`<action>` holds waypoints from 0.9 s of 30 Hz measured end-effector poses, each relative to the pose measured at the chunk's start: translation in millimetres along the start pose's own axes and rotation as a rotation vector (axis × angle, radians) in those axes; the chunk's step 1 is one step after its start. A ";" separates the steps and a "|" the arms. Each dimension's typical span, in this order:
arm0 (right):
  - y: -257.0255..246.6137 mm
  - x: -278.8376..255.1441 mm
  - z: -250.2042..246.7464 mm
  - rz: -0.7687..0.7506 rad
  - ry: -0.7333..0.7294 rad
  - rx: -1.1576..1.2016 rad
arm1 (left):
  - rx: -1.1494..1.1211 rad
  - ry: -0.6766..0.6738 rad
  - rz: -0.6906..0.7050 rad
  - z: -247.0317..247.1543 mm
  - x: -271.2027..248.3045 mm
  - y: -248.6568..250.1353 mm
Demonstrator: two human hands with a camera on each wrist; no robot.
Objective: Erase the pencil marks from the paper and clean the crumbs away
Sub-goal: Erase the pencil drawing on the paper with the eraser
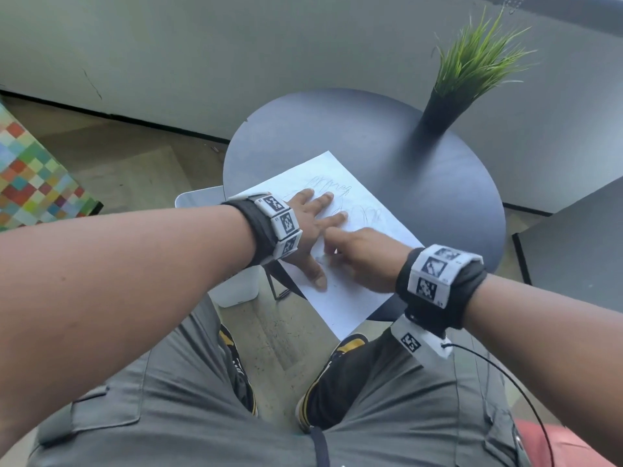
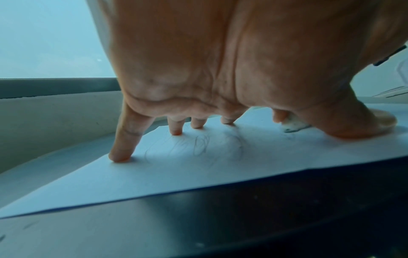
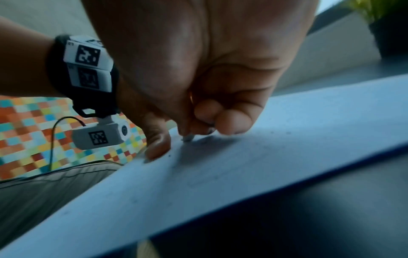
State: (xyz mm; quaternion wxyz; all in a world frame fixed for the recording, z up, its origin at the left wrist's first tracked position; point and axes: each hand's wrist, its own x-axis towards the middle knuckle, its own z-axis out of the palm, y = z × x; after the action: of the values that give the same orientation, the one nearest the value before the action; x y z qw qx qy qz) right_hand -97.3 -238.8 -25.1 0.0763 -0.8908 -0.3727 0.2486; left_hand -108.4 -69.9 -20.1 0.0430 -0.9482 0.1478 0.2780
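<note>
A white paper (image 1: 354,298) with pencil scribbles (image 1: 337,197) lies on the round dark table (image 1: 438,197), its near corner hanging over the edge. My left hand (image 1: 317,227) lies flat on the paper, fingers spread; in the left wrist view its fingertips (image 2: 120,156) press beside the scribbles (image 2: 203,144). My right hand (image 1: 337,251) is curled and pinches a small white eraser (image 2: 293,124) against the sheet just beside my left thumb (image 3: 156,146). The eraser tip (image 3: 187,137) touches the paper. Small dark crumbs (image 3: 169,155) dot the sheet nearby.
A grass plant in a black vase (image 1: 441,112) stands at the table's far right. A white container (image 1: 236,284) sits on the floor under the table's left edge. A chequered multicoloured block (image 1: 30,173) is far left, and a grey surface (image 1: 573,251) is at the right.
</note>
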 end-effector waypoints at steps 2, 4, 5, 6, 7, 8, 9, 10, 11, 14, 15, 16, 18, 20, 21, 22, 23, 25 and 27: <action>12.1 12.1 -12.9 0.141 0.109 0.010 | -0.001 0.008 -0.006 0.3 -0.1 0.4; 22.0 18.7 -20.2 0.323 0.201 -0.001 | 0.015 0.017 -0.012 1.0 0.0 0.6; 20.0 17.7 -19.1 0.337 0.211 -0.028 | 0.020 0.019 -0.011 1.0 -0.3 0.1; 15.1 15.5 -15.7 0.287 0.202 -0.065 | 0.021 0.016 -0.008 0.9 -0.9 -0.8; 7.6 10.3 -11.7 0.202 0.166 -0.079 | 0.018 0.013 0.000 1.4 -1.4 -1.7; 0.1 3.4 -8.5 0.100 0.102 -0.077 | 0.012 0.011 0.008 1.1 -2.0 -2.9; -4.1 -3.9 -6.9 0.003 0.026 -0.074 | 0.010 0.008 0.014 1.1 -1.8 -4.0; -2.5 -7.5 -7.8 -0.052 -0.038 -0.071 | 0.012 0.005 0.017 1.1 -1.3 -4.7; 1.5 -7.7 -12.2 -0.054 -0.048 -0.077 | 0.017 0.002 0.019 0.5 -0.6 -4.8; 23.3 -2.1 -19.5 0.101 0.144 -0.037 | 0.032 -0.005 0.023 -0.8 6.3 -6.6; 24.8 -4.2 -16.7 0.112 0.180 -0.047 | 0.044 -0.006 0.025 -0.9 7.9 -8.2; 21.9 -7.3 -12.8 0.082 0.153 -0.074 | 0.061 -0.007 0.028 -0.7 8.7 -10.0; 7.2 -16.8 -2.6 -0.047 -0.026 -0.130 | 0.095 -0.009 0.042 -0.5 9.1 -12.8; 2.2 -22.1 2.7 -0.111 -0.125 -0.133 | 0.113 -0.005 0.057 -0.5 9.1 -13.8; 6.3 -19.5 0.0 -0.092 -0.079 -0.127 | 0.116 -0.003 0.064 -1.2 8.8 -13.5; 14.4 -14.3 -3.4 -0.034 -0.008 -0.102 | 0.113 -0.002 0.070 -1.8 8.8 -13.1; 22.5 -10.4 -8.1 0.040 0.068 -0.066 | 0.111 -0.002 0.073 -2.9 8.0 -12.5; 34.8 -7.4 -11.2 0.136 0.162 -0.008 | 0.120 0.007 0.052 -5.8 5.0 -13.2; 39.3 -9.6 -8.4 0.156 0.156 -0.017 | 0.103 0.059 -0.004 -6.7 0.6 -19.0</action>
State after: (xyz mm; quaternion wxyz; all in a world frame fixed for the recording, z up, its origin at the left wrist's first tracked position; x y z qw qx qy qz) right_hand -74.2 -273.1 -26.8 0.0782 -0.9343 -0.2974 0.1803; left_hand -98.7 -53.0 -14.9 0.0879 -0.9528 0.1613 0.2417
